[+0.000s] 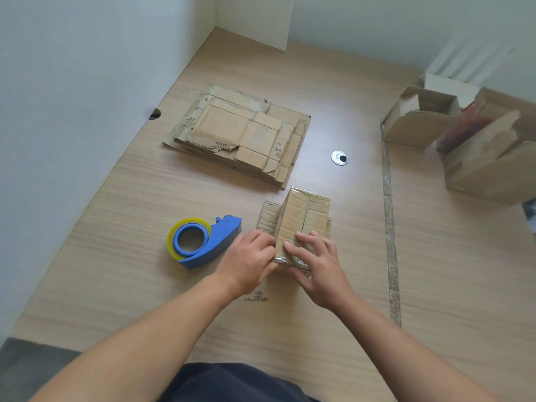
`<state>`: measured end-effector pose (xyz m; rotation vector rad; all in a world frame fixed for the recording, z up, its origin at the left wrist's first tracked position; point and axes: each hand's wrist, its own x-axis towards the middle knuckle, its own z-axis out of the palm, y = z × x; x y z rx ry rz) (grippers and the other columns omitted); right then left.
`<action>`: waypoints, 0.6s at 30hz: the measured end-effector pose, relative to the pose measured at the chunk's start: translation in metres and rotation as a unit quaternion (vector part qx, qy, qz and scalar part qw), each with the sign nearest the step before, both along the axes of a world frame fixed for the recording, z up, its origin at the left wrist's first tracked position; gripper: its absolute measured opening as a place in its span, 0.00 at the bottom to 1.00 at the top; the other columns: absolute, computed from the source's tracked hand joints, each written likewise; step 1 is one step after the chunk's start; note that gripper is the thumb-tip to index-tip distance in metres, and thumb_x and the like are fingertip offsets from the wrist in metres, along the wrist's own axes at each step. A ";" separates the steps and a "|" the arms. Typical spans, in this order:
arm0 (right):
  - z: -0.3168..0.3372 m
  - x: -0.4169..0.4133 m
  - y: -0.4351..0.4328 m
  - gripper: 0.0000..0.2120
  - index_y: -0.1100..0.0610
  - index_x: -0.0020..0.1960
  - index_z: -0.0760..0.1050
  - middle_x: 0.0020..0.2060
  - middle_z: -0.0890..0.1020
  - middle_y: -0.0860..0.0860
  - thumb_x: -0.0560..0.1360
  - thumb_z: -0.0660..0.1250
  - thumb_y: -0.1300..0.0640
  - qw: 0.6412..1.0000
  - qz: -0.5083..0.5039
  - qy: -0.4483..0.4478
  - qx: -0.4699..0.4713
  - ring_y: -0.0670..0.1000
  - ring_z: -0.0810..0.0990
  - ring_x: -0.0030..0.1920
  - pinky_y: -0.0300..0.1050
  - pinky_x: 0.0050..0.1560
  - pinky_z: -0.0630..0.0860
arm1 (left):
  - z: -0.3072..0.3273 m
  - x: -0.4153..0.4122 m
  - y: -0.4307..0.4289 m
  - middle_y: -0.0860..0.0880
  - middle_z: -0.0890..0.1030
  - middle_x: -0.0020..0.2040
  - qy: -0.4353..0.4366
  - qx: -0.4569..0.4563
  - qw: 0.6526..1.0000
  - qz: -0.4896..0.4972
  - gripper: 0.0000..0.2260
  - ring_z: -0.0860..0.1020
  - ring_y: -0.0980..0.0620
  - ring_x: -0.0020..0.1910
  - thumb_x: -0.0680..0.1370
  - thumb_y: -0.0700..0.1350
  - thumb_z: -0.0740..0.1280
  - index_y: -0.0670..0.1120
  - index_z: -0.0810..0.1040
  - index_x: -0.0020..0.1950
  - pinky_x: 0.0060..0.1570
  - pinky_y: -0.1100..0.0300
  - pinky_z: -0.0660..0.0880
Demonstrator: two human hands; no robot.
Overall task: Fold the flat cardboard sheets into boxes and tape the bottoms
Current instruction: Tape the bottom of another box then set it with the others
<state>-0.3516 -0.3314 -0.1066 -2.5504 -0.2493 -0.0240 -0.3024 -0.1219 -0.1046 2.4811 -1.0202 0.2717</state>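
1. One blue plastic tape dispenser (213, 245), carrying one roll of yellowish clear tape (173, 238), lies on the pale wood-grain counter (116, 285) just beside my left hand.
2. One stack of flat brown cardboard sheets (240, 134) lies further back. I cannot count the sheets in it.
3. My left hand (246, 264) has its fingers (265, 242) curled round the near left edge of one small brown cardboard box (301, 216), grasping it.
4. That box stands on the counter between my two hands. Its closed seam faces up, and clear tape shines on its near end.
5. My right hand (320, 274) lies on the box's top. Its fingers are spread and released, pressing down and clasping nothing.
6. One round silver metal grommet (339, 158) sits behind the box.
7. One long strip of tape (388, 216) runs along the counter.
8. Two open brown cardboard boxes (417, 123) stand at the far right.
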 end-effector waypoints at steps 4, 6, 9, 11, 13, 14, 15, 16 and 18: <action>0.005 0.000 -0.002 0.20 0.44 0.66 0.77 0.69 0.69 0.43 0.74 0.68 0.47 1.000 0.003 0.012 0.023 0.51 0.59 0.73 0.42 0.70 0.54 | -0.005 -0.003 -0.002 0.49 0.79 0.50 0.030 -0.025 0.999 0.004 0.12 0.74 0.49 0.51 0.76 0.51 0.62 0.44 0.79 0.41 0.47 0.62 0.67; 0.007 0.000 -0.006 0.19 0.43 0.66 0.77 0.70 0.67 0.41 0.76 0.69 0.49 0.998 0.008 0.022 0.051 0.48 0.57 0.73 0.39 0.71 0.52 | -0.008 -0.005 0.000 0.49 0.79 0.53 0.065 -0.037 0.997 -0.001 0.12 0.74 0.50 0.53 0.76 0.51 0.63 0.44 0.80 0.44 0.52 0.60 0.71; 0.005 -0.001 -0.013 0.18 0.44 0.66 0.77 0.71 0.67 0.41 0.77 0.69 0.50 0.998 0.016 0.016 0.065 0.46 0.57 0.75 0.33 0.72 0.50 | -0.014 -0.006 0.004 0.52 0.78 0.55 0.144 -0.058 0.987 0.031 0.08 0.75 0.52 0.53 0.77 0.49 0.67 0.46 0.80 0.50 0.52 0.55 0.76; -0.001 -0.004 -0.013 0.18 0.48 0.66 0.78 0.72 0.69 0.45 0.78 0.65 0.47 0.998 0.007 -0.019 0.054 0.48 0.60 0.75 0.32 0.74 0.50 | -0.009 -0.009 0.003 0.54 0.79 0.54 0.249 -0.115 0.958 0.083 0.08 0.77 0.56 0.52 0.77 0.46 0.71 0.47 0.81 0.55 0.53 0.57 0.76; -0.008 -0.007 -0.010 0.20 0.52 0.66 0.78 0.70 0.73 0.50 0.80 0.61 0.44 0.998 -0.001 -0.044 0.045 0.53 0.63 0.74 0.37 0.74 0.54 | 0.000 -0.013 0.000 0.55 0.81 0.53 0.351 -0.170 0.914 0.115 0.11 0.79 0.61 0.51 0.77 0.45 0.70 0.49 0.80 0.60 0.53 0.59 0.76; -0.010 -0.007 -0.008 0.21 0.53 0.65 0.78 0.69 0.75 0.52 0.81 0.58 0.43 0.998 -0.006 -0.053 0.043 0.55 0.64 0.73 0.39 0.73 0.56 | 0.004 -0.014 -0.002 0.56 0.82 0.53 0.386 -0.188 0.893 0.133 0.12 0.79 0.62 0.51 0.78 0.46 0.70 0.50 0.80 0.61 0.53 0.62 0.76; -0.011 -0.008 -0.005 0.22 0.54 0.65 0.79 0.69 0.75 0.53 0.82 0.56 0.43 0.997 -0.012 -0.062 0.042 0.55 0.65 0.73 0.40 0.73 0.57 | 0.008 -0.015 -0.005 0.56 0.82 0.53 0.413 -0.200 0.875 0.152 0.13 0.79 0.62 0.51 0.78 0.47 0.70 0.51 0.79 0.63 0.53 0.65 0.75; -0.012 -0.008 -0.002 0.23 0.54 0.65 0.79 0.69 0.75 0.54 0.82 0.55 0.42 0.997 -0.018 -0.068 0.043 0.55 0.65 0.73 0.39 0.73 0.57 | 0.012 -0.015 -0.008 0.57 0.81 0.53 0.436 -0.206 0.859 0.170 0.15 0.78 0.63 0.51 0.78 0.49 0.70 0.52 0.78 0.65 0.51 0.69 0.73; -0.014 -0.010 0.002 0.23 0.55 0.67 0.77 0.70 0.73 0.54 0.82 0.56 0.42 0.996 -0.028 -0.068 0.051 0.54 0.63 0.74 0.37 0.74 0.55 | 0.018 -0.015 -0.015 0.58 0.80 0.53 0.463 -0.204 0.843 0.183 0.17 0.77 0.65 0.52 0.78 0.53 0.70 0.54 0.76 0.67 0.50 0.73 0.71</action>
